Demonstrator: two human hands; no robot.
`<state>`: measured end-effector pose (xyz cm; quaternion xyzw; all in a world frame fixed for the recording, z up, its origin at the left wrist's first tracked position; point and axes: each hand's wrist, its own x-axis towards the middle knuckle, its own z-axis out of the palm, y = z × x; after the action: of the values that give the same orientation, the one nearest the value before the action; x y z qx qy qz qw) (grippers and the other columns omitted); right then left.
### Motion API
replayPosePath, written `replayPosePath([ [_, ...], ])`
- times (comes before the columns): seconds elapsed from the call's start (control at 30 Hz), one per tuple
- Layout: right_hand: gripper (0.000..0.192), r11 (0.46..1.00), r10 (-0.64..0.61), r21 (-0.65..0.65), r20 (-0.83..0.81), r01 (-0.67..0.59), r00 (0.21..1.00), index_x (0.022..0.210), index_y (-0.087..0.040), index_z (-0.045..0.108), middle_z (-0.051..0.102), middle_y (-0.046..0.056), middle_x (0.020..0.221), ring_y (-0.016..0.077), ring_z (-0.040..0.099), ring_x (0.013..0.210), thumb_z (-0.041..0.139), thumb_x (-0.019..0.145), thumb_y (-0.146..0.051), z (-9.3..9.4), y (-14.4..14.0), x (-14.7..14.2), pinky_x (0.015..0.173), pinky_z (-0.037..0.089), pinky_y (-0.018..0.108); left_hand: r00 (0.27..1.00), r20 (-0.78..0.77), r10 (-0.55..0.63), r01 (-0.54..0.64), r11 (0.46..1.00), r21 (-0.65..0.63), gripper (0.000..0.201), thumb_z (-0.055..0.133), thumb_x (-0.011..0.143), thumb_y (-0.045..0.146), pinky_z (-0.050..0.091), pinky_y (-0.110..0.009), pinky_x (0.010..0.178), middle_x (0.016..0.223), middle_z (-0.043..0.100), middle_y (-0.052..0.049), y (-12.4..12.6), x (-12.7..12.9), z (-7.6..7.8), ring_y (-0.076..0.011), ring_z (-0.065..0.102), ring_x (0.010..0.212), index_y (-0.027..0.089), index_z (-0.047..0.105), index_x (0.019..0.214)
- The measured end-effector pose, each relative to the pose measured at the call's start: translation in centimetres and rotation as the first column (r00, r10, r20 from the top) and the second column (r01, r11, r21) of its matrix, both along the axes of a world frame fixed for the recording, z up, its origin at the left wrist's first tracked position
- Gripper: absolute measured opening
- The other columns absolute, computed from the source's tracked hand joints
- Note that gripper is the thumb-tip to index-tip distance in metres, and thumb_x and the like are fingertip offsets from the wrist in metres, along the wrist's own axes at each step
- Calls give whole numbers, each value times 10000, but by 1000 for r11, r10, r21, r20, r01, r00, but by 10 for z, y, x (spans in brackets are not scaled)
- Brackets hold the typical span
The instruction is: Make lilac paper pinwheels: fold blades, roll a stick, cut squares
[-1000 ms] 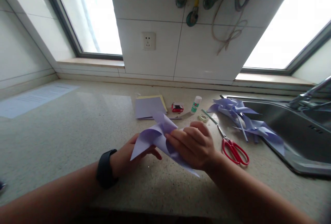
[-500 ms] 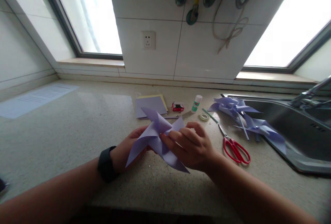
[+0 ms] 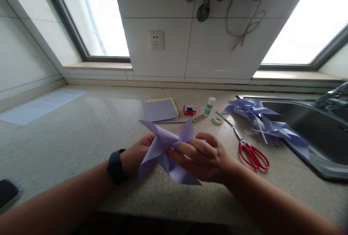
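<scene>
Between both hands, just above the desk [image 3: 81,130]: a lilac paper pinwheel [image 3: 165,151], blades fanned out, one tip pointing up and away toward the wall, another drooping down to the right and nearly touching the stone. Held at its middle, where the folded corners meet. Right hand [image 3: 203,157] in front and over the hub, fingers curled and pressing the paper together at the centre. Left hand [image 3: 136,157], with a black wristband [image 3: 116,167], behind and under the left blades, mostly hidden by paper, so hard to say whether pinching or only propping. Right hand clearly the nearer to the hub; left supporting from the back.

Further out, beyond the fingers: a flat stack of lilac and yellow sheets [image 3: 161,109], a thin lilac stick [image 3: 170,121] lying crosswise, a small red box [image 3: 189,110], a glue stick [image 3: 209,106] upright, a tape roll [image 3: 218,120]. Off to the right, well apart: red scissors [image 3: 252,152], then finished pinwheels [image 3: 261,119] heaped at the sink [image 3: 320,148] edge.
</scene>
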<state>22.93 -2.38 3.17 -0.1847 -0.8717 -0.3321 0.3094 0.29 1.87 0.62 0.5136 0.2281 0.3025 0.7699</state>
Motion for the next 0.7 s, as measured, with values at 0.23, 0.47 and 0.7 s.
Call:
replayPosePath([
  [0.23,333,996,-8,-84,17,9,1000,1279,-176,660,735,15,1089,186,508,928,585,955,-178,-1,0,3,812,443,379,999,-31,11,-10,999,39,275,838,728,352,460,-250,626,773,701,-44,1,-4,-4,-148,586,657,149,754,893],
  [0.47,412,950,54,-306,-25,-59,998,1279,-130,637,708,86,1117,234,521,879,522,885,-170,2,1,7,785,398,452,996,-86,27,-20,996,83,287,831,736,363,448,-244,640,818,715,-36,-1,-3,0,-126,563,650,152,755,916],
  [0.7,337,820,58,-515,-356,-247,933,1119,-185,640,625,73,995,220,541,895,508,830,-72,4,5,8,813,444,424,987,-155,48,-22,986,163,264,812,762,377,464,-247,676,814,704,-30,-2,-1,0,-131,564,689,152,740,881],
])
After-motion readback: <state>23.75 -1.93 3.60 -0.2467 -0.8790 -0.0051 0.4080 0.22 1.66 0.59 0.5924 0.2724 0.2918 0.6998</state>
